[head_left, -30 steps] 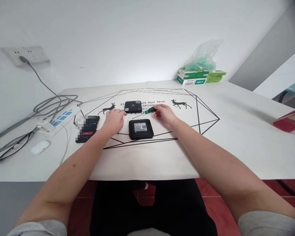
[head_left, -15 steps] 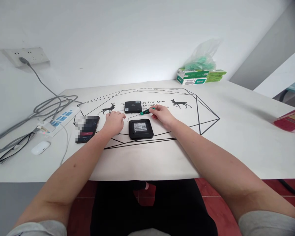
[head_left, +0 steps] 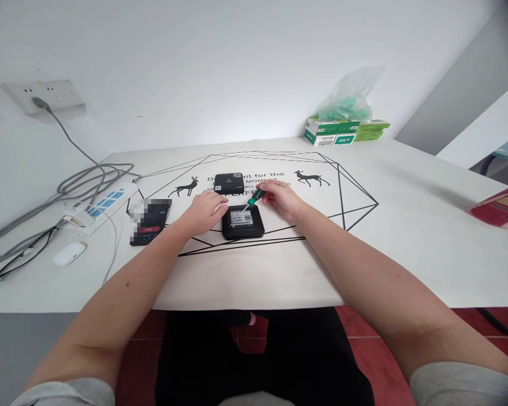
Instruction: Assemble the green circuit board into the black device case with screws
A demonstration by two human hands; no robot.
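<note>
wall [head_left: 237, 67]: white | floor [head_left: 355, 321]: red tiles | table [head_left: 406, 237]: white

A phone [head_left: 149, 221] lies on the desk [head_left: 406, 237] beside a power strip [head_left: 101, 206] and white earbud case [head_left: 69, 253]. Green boxes [head_left: 342, 131] sit by the wall, under a plastic bag [head_left: 350, 96].

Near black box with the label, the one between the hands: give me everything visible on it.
The near black box is a flat, squarish device with rounded corners, matte black, plastic by the look. It lies flat on the printed white table cover, a white label with dark printed codes facing up. The left hand rests against its left edge. The right hand holds a green-handled screwdriver slanting down, its tip at or just above the label; contact cannot be told. A second black box lies just beyond it, apart.
</note>
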